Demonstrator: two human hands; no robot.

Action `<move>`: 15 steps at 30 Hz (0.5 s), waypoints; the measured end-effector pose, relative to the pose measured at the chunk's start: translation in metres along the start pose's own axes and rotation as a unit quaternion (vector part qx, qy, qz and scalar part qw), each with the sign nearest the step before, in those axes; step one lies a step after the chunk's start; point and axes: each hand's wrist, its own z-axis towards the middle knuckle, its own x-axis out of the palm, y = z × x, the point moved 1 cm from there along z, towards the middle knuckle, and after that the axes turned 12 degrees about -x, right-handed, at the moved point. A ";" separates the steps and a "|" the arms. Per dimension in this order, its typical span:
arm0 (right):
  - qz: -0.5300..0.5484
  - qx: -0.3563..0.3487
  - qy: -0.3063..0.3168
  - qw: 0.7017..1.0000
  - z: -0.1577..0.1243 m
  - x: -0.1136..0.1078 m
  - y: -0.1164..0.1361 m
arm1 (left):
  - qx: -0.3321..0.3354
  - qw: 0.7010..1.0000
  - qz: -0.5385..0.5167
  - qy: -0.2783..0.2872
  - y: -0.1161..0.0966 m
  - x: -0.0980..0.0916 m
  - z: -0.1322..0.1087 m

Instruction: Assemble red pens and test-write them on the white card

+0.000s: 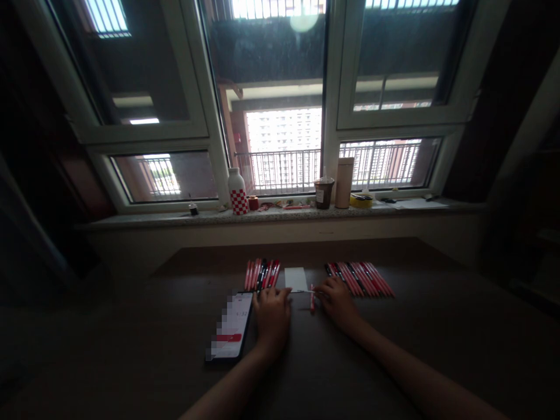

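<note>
My left hand (273, 315) rests on the dark table between a phone (234, 324) and a white paper (296, 279). Its thumb is held apart from the fingers and reaches the paper's lower left corner. My right hand (338, 304) pinches the end of a thin pale stick (308, 291), which points left along the paper's near edge; it may be a pen refill, too small to tell. A pinkish-red pen or pen barrel (312, 303) lies beside the right fingertips. Beyond the hands are a left row of red and black pens (263, 273) and a right row (365, 279).
A windowsill (280, 214) runs behind the table (131, 326). On it stand a white bottle with red checks (238, 195), a drink cup (324, 193), a tan cylinder (344, 184), a yellow container (361, 202) and papers (420, 204).
</note>
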 end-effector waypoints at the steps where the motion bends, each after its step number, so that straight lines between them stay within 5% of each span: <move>1: -0.002 0.002 -0.002 1.000 0.000 0.000 0.000 | 0.004 1.000 -0.005 0.000 0.000 0.000 0.000; 15: -0.003 0.011 0.001 1.000 0.000 -0.002 0.001 | 0.014 0.999 -0.037 0.005 0.000 0.001 0.000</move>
